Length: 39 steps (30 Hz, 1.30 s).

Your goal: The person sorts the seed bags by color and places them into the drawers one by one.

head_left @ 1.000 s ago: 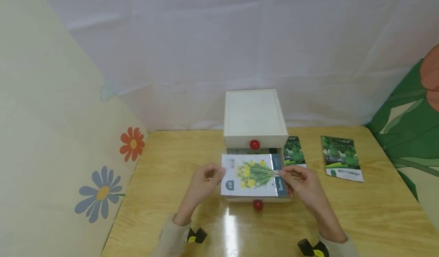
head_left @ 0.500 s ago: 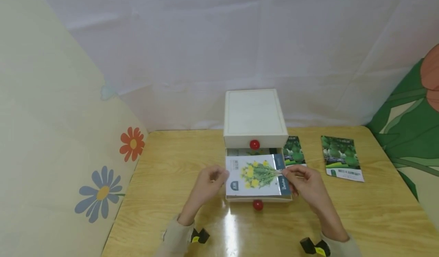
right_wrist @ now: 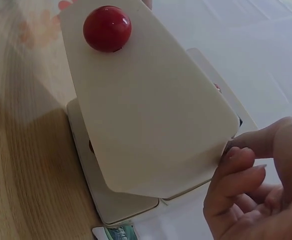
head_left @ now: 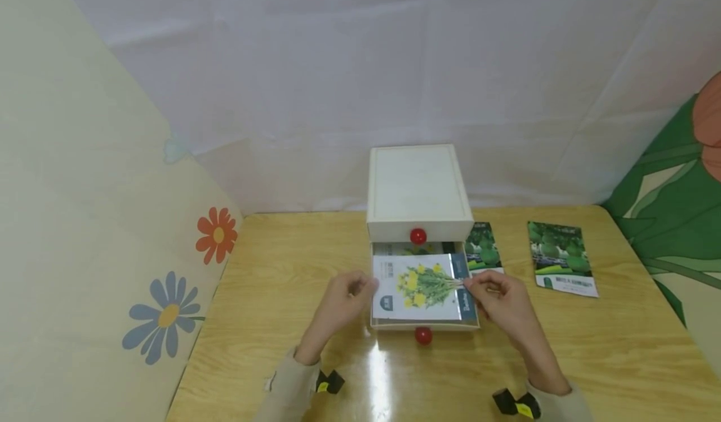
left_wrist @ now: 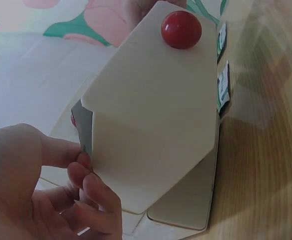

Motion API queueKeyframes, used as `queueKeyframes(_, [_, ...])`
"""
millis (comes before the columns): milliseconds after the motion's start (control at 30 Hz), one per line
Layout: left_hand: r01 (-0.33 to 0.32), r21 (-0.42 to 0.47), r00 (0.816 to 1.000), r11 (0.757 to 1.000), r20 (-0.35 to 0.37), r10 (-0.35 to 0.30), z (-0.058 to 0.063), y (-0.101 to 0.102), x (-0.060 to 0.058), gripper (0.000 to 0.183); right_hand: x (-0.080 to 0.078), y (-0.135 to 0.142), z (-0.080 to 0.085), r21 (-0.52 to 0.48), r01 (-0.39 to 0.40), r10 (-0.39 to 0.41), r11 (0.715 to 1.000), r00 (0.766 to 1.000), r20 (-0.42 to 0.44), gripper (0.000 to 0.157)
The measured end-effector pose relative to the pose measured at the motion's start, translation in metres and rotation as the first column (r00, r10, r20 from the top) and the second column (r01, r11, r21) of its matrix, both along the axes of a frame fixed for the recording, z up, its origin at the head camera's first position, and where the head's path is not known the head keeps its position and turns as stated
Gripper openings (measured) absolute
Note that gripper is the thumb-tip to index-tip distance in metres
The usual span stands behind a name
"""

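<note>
A white seed packet [head_left: 417,287] with yellow flowers and a dark blue band lies level over the pulled-out lower drawer [head_left: 388,326] of a small white chest. My left hand [head_left: 345,298] pinches its left edge between thumb and fingers; in the left wrist view the packet's edge [left_wrist: 85,127] shows grey beside the drawer wall. At the blue-banded end, my right hand [head_left: 504,300] pinches the opposite edge. In the right wrist view, the right hand [right_wrist: 255,185] has its fingertips right at the drawer's corner. Behind the packet, another packet [head_left: 402,248] is partly visible inside the drawer.
The chest's upper drawer, with a red knob [head_left: 418,236], is pushed in. A green packet [head_left: 482,247] lies beside the chest, partly hidden, and another green packet [head_left: 560,259] lies farther right on the wooden table [head_left: 293,247]. A white cloth [head_left: 315,96] hangs behind.
Both hands have moved the flower packet slightly right and lower, so that it now sits within the drawer's outline. The drawer and green packets have stayed in place.
</note>
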<state>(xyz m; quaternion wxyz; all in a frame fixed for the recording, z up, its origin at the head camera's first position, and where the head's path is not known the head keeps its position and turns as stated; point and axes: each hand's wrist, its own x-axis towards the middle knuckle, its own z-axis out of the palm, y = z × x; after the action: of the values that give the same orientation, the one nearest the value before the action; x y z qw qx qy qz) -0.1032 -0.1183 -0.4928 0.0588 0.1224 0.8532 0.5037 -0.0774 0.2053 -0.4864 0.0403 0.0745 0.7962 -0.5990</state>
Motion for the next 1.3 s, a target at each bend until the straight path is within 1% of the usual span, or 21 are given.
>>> queueKeyframes(167, [0.009, -0.007, 1.000, 1.000, -0.001, -0.009, 0.000, 0.000, -0.002, 0.021, 0.001, -0.001, 0.001, 0.004, -0.005, 0.005, 1.000, 0.999, -0.042, 0.028])
queueKeyframes(333, [0.008, -0.007, 1.000, 1.000, 0.004, -0.008, -0.001, 0.000, -0.003, 0.028, 0.000, -0.001, -0.002, -0.006, -0.009, 0.009, 1.000, 0.998, -0.066, 0.031])
queueKeyframes(433, [-0.011, -0.008, 1.000, 1.000, 0.016, 0.011, -0.001, 0.000, -0.003, 0.032, 0.000, 0.000, -0.003, -0.012, -0.008, 0.007, 1.000, 0.997, -0.076, 0.032])
queueKeyframes(533, [-0.029, -0.009, 0.999, 1.000, 0.018, 0.029, -0.002, 0.000, -0.004, 0.032, 0.000, 0.000, -0.003, -0.007, -0.007, 0.006, 1.000, 0.997, -0.082, 0.033])
queueKeyframes(700, [-0.039, -0.006, 0.999, 0.999, -0.003, 0.039, -0.002, -0.001, -0.005, 0.026, 0.002, 0.000, -0.003, 0.050, 0.000, 0.006, 0.999, 0.994, -0.110, 0.032])
queueKeyframes(833, [-0.031, -0.004, 0.999, 1.000, -0.039, 0.031, 0.001, -0.003, -0.005, 0.023, 0.005, -0.002, -0.004, 0.108, 0.011, 0.009, 0.994, 0.982, -0.186, 0.025])
queueKeyframes(933, [-0.029, 0.001, 0.997, 1.000, -0.069, 0.029, 0.003, -0.005, -0.007, 0.022, 0.008, -0.004, -0.004, 0.103, 0.016, 0.012, 0.995, 0.964, -0.266, 0.019])
queueKeyframes(1033, [-0.036, 0.010, 0.995, 0.999, -0.095, 0.037, 0.008, -0.007, -0.009, 0.022, 0.012, -0.006, -0.003, 0.067, 0.018, 0.007, 0.998, 0.936, -0.352, 0.013])
queueKeyframes(1100, [-0.045, 0.017, 0.993, 0.999, -0.109, 0.047, 0.011, -0.007, -0.012, 0.021, 0.014, -0.009, -0.002, 0.055, 0.035, -0.009, 0.998, 0.913, -0.409, 0.010])
queueKeyframes(1200, [-0.059, 0.019, 0.990, 0.998, -0.128, 0.061, 0.017, -0.008, -0.016, 0.021, 0.020, -0.014, 0.000, 0.062, 0.078, -0.039, 0.995, 0.876, -0.481, 0.003])
queueKeyframes(1300, [-0.081, 0.029, 0.985, 0.996, -0.149, 0.085, 0.024, -0.007, -0.020, 0.024, 0.026, -0.019, 0.001, 0.090, 0.120, -0.051, 0.989, 0.835, -0.549, 0.006])
